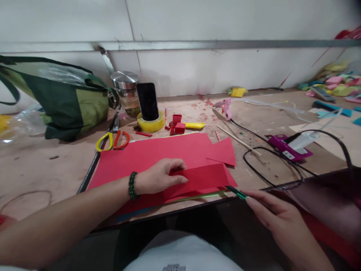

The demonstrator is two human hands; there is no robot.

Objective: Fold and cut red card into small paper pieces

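Near the table's front edge, my left hand (160,176), with a dark green bead bracelet at the wrist, pinches a folded strip of red paper (201,178) between thumb and fingers. Beneath it lie larger red paper sheets (146,156). Off the right end of the strip, my right hand (275,210) grips a slim green craft knife (238,192); its dark tip points left and meets or nearly meets the strip's lower right corner. Exact contact is too small to tell. A loose red piece (225,152) rests at the sheets' right side.
Scissors (121,140) lie left of the sheets. Behind are a tape roll (153,122) with a phone (147,101) propped on it, a glass jar (128,99), small red boxes (179,128) and a yellow cutter (194,125). A pink glue gun (225,107) and its cord, a purple power strip (291,148) are right.
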